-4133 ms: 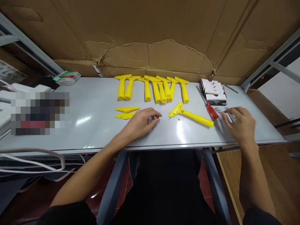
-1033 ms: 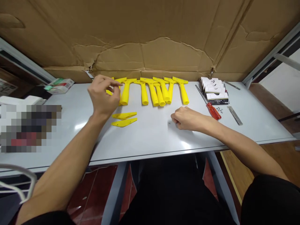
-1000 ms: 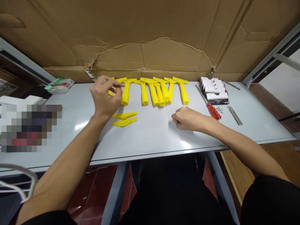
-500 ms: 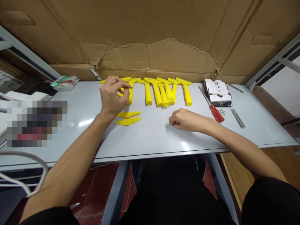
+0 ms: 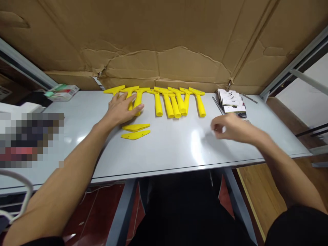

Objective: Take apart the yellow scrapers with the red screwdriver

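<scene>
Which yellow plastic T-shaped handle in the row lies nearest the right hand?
The yellow plastic T-shaped handle at the row's far right end. Every other one lies farther left, away from the right hand.

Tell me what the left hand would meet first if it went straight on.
The left hand would likely meet the yellow T-shaped handles at its fingertips, near the left end of the row; whether it touches them now is unclear.

Workshop: bench (image 5: 161, 153), yellow T-shaped tools (image 5: 158, 106)
</scene>
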Demonstrator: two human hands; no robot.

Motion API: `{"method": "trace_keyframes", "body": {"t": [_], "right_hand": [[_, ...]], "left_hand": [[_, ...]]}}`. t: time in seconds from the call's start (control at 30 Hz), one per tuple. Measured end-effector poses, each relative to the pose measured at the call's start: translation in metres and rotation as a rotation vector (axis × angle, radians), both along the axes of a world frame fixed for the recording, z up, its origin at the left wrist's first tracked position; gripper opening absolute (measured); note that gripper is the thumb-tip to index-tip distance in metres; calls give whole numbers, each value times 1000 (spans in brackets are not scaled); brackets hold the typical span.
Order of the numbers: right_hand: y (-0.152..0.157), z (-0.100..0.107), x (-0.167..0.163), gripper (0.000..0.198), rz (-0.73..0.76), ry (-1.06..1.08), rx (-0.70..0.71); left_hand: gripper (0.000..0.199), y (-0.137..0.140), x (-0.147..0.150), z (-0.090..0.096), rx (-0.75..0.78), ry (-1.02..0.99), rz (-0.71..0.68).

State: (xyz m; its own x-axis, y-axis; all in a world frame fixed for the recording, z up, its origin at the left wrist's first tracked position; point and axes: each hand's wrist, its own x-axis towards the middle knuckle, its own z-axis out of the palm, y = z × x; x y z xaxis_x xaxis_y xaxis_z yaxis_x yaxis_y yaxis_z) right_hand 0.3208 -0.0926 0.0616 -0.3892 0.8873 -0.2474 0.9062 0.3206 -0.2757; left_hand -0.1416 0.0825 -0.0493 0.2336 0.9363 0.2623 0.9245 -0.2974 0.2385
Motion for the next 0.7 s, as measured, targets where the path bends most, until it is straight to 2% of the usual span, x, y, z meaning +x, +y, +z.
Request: {"method": "trace_keyframes", "body": {"t": [0.07,0.13,0.2,0.27,0.37,0.47,0.57,0.7], "right_hand": [[-1,9,44,23,-235,8,163],[2,7,81,18,-394,-93,239],[9,-3,105,18,-453,-151,196],[16,-17,117,20,-438,-153,142],[25,-35,125,25,-389,-123,146],[29,-41,131,27,-352,-115,157],[28,-36,132,30,-362,-154,172],[27,-21,97,42,-340,-228,377]], "left_hand": [[89,0,2,-3,-34,17,30],[92,-1,5,-2,-50,25,13],[97,-4,10,1,-57,38,-4],[98,-8,18,5,-68,56,-16],[99,-15,30,10,-63,75,-27],[99,-21,41,13,-60,73,-17],[94,-24,46,15,-67,63,-24],[88,-19,42,13,-75,61,-51]]}}
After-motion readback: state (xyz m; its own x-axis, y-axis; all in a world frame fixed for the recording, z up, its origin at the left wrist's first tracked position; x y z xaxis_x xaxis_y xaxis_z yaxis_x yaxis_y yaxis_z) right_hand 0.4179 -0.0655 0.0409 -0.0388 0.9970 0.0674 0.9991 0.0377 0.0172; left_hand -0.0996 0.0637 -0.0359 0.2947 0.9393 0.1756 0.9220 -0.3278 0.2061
